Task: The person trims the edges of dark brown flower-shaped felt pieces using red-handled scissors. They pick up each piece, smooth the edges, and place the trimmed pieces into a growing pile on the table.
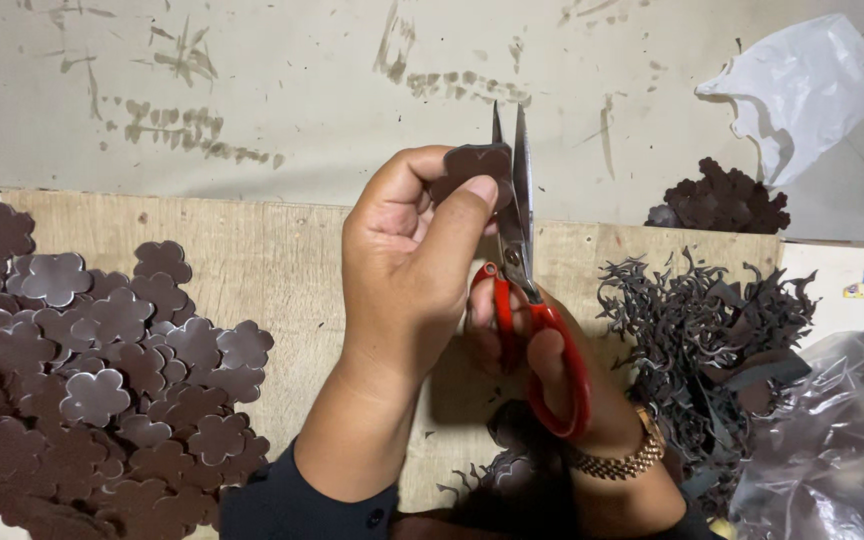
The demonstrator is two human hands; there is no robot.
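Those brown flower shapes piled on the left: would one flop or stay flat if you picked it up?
Probably bendy yet shape-holding: the flower cutouts lie flat, overlapping in their pile. Likely light: the left hand pinches one piece by fingertips alone. Their slight sheen suggests a smooth surface.

Single head cam, looking steeply down and sitting close over the wooden board [282, 260]. Left hand [407, 270] and right hand [552, 370] are filling frame centre; grey floor [302, 80] is running along the top.

Counts: 2 hands in view, left hand [407, 270] and right hand [542, 365]. 1 pair of red-handled scissors [522, 270]. 1 brown piece [472, 168] at the blades. 1 wristwatch [620, 462]. 2 plastic bags: white bag [802, 85], clear bag [842, 440]. Flower cutouts [102, 370]: dozens, overlapping, no exact count. Offcut scraps [697, 330]: 1 tangled heap. 1 dark pile [722, 200] behind it.
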